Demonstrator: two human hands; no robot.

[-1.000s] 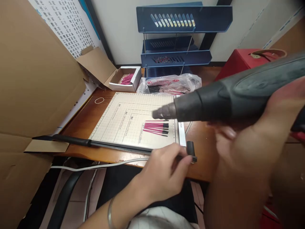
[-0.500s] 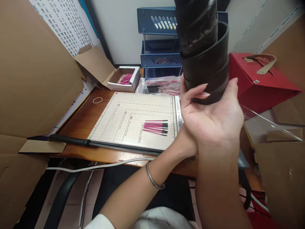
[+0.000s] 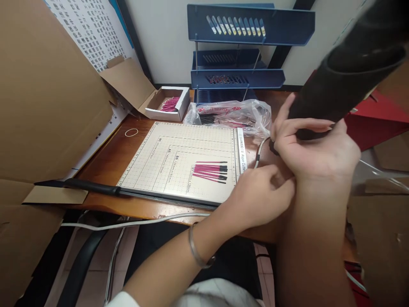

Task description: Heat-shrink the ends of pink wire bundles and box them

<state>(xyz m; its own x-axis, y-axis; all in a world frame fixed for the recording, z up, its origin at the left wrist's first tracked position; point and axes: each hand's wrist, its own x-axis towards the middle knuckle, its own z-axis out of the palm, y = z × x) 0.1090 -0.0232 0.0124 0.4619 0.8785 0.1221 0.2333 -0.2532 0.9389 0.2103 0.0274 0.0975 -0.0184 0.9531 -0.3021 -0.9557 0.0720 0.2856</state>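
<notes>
A black cylindrical tool [image 3: 335, 85] with a wide rim leans to the upper right, its top out of frame. The fingers of my right hand [image 3: 316, 147] wrap round its lower end, palm turned up. Close beside the right wrist, my left hand [image 3: 262, 194] is curled closed; whatever its fingers may hold is hidden. Several pink sticks with black ends [image 3: 211, 171] lie in a row on the cream paper cutter board [image 3: 143, 157]. Behind the hands a grey cable [image 3: 259, 153] runs down to the table.
An open white box [image 3: 183, 104] with pink sticks stands at the back, beside a clear plastic bag [image 3: 262, 115]. Blue tiered trays [image 3: 236, 79] rise behind. The cutter's black handle [image 3: 92, 186] points left. A red box [image 3: 380, 115] sits at right, cardboard [image 3: 47, 85] at left.
The black tool and my right hand have moved right and the tool now tilts right. My left hand has come out from behind the right wrist, uncovering the plastic bag and cable.
</notes>
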